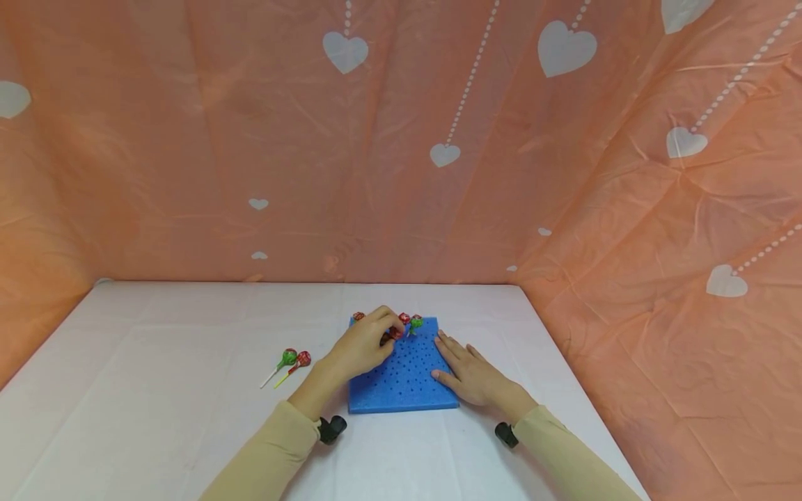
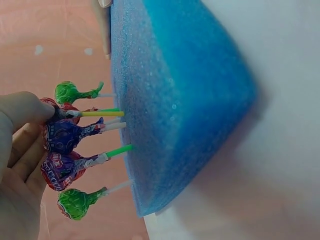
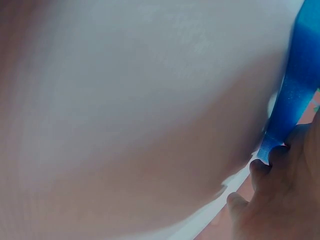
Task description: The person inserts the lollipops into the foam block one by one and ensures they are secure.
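A blue foam block (image 1: 401, 379) dotted with holes lies on the white table. Several wrapped lollipops (image 2: 75, 202) stand with their sticks in its far edge. My left hand (image 1: 390, 329) reaches over the block and pinches the head of a red lollipop on a yellow stick (image 2: 102, 114), whose stick touches the foam (image 2: 175, 100). The thumb (image 2: 25, 107) covers its wrapper, beside a purple lollipop (image 2: 65, 136). My right hand (image 1: 464, 365) lies flat on the block's right edge with straight fingers. The right wrist view is blurred, showing only fingers (image 3: 280, 200) against the foam's edge (image 3: 300, 85).
Two loose lollipops, one green (image 1: 287, 358) and one red (image 1: 303, 359), lie on the table left of the block. Peach sheets with white hearts (image 1: 567, 49) close in the back and both sides. The table's front edge is near my sleeves.
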A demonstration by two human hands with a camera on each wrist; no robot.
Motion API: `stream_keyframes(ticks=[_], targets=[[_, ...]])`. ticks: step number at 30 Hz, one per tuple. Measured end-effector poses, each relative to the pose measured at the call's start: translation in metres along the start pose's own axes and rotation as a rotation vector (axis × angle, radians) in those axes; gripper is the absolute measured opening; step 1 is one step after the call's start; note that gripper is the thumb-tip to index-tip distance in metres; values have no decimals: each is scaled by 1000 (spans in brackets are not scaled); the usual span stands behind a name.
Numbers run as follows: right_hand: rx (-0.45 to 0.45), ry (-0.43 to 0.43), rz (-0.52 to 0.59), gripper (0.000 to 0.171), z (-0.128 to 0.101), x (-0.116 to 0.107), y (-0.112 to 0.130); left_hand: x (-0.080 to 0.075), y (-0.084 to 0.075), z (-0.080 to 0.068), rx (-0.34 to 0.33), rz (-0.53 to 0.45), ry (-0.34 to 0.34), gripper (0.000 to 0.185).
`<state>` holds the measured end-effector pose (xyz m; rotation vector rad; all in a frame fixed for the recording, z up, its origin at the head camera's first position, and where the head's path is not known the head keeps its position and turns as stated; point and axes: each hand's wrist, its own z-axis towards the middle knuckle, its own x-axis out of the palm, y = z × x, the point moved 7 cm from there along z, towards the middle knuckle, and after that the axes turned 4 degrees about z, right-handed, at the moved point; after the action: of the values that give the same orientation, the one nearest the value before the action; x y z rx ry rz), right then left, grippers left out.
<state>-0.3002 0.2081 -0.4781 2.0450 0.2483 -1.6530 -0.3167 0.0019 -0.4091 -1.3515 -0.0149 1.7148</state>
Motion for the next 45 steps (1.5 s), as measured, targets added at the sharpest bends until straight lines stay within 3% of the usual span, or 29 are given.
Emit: stream_keyframes(ticks=[7, 13, 19, 29, 45], targets=[[6, 7, 4, 77, 0, -1, 1, -1, 2, -2, -48, 29, -3, 18], [3, 5, -3, 78, 1, -1, 2, -1, 4, -3, -50, 81, -8, 17], [4, 2, -6, 78, 1, -1, 2, -1, 6, -5, -59, 67, -3, 16], [9, 12, 2, 78, 0, -1, 3, 0, 5, -7, -48, 75, 4, 17], [21, 11, 6, 79, 0, 0, 1, -10, 3, -10, -10, 136, -66, 25]])
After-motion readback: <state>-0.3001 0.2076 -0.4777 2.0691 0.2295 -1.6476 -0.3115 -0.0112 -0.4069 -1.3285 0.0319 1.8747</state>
